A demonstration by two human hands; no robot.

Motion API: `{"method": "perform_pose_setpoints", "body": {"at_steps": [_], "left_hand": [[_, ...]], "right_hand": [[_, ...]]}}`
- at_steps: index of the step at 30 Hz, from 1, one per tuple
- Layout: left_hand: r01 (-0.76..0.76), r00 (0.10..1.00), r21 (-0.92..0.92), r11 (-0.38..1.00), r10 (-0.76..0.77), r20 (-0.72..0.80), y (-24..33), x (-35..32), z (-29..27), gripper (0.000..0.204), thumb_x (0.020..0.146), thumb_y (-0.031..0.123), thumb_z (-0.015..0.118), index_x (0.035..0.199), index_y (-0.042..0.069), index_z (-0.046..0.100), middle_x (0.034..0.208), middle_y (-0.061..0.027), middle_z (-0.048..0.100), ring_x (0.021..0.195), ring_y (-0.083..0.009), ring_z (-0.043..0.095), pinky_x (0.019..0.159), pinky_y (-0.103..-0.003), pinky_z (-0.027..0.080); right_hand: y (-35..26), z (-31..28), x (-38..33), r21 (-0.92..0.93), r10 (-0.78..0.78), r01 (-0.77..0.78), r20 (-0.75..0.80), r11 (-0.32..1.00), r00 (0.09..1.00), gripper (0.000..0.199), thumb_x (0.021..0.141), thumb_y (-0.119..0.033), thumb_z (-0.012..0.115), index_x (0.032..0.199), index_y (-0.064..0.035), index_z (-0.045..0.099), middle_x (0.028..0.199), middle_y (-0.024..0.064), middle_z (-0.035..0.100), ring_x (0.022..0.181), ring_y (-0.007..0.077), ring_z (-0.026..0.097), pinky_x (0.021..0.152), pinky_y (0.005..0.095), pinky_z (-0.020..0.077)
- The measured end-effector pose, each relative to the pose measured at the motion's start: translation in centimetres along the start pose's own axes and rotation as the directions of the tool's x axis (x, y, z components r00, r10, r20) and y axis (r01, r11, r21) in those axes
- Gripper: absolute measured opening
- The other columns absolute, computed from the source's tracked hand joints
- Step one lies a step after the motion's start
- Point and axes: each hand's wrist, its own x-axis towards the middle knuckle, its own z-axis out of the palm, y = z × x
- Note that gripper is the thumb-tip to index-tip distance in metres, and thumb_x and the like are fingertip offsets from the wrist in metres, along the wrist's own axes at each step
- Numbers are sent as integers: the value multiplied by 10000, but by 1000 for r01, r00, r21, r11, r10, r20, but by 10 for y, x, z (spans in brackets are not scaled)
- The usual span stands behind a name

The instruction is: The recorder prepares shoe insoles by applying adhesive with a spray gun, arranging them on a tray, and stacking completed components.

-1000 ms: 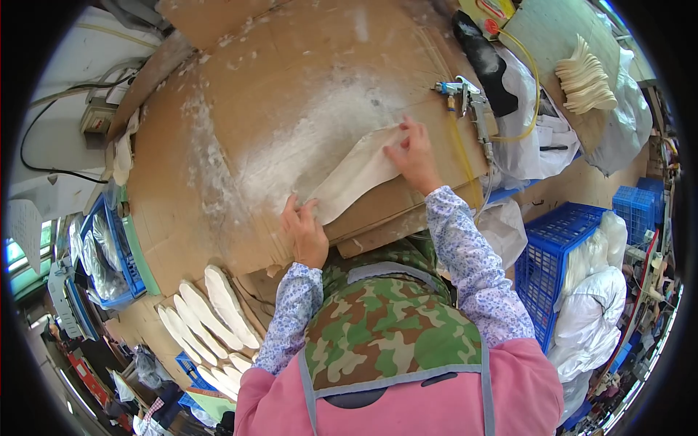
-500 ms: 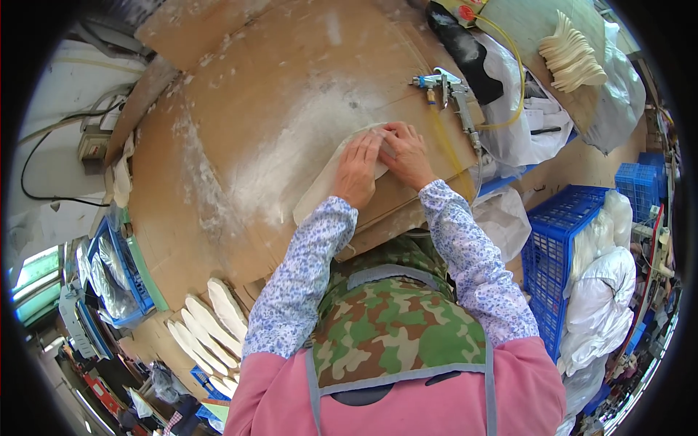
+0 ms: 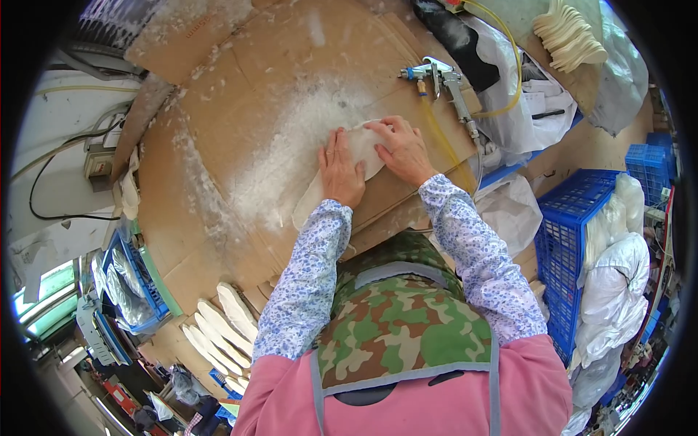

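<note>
White piece (image 3: 368, 156) partly under left hand (image 3: 341, 174)

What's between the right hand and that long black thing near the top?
From the right hand, a yellowish hose comes first, then a silver spray gun; the head view shows both.

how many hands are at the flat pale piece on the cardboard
2: the left hand lies over the middle of the pale piece, the right hand at its far end. None seems hidden.
</note>
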Motion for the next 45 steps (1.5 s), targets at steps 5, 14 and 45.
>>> {"method": "perform_pose_setpoints", "body": {"at_steps": [5, 14, 45], "left_hand": [[115, 988, -61, 991, -121, -100, -1, -8, -7, 745, 801, 72, 562, 1447, -2, 199, 1484, -176, 289, 1401, -330, 214, 1138, -516, 104], [-140, 990, -78, 987, 138, -36, 17, 0, -16, 612, 750, -28, 499, 1353, 24, 405, 1411, -144, 406, 1355, -307, 306, 1123, -488, 188], [582, 523, -692, 426, -848, -82, -15, -159, -62, 465, 890, 35, 513, 1329, 15, 361, 919, -79, 521, 706, -137, 544, 644, -267, 495]], "right_hand": [[-2, -7, 11, -128, 7, 20, 205, 992, 979, 462, 811, -159, 604, 1264, -210, 527, 1106, 63, 523, 1018, 265, 532, 853, 438, 393], [51, -48, 27, 378, 374, -252, -296, 891, 879, 151, 857, -189, 624, 867, -54, 689, 693, 100, 660, 635, 212, 646, 593, 323, 495], [44, -157, 0, 510, 334, -245, -90, 824, 938, 349, 754, -66, 604, 1092, -10, 541, 896, 51, 630, 651, 134, 532, 605, 265, 443]]}}
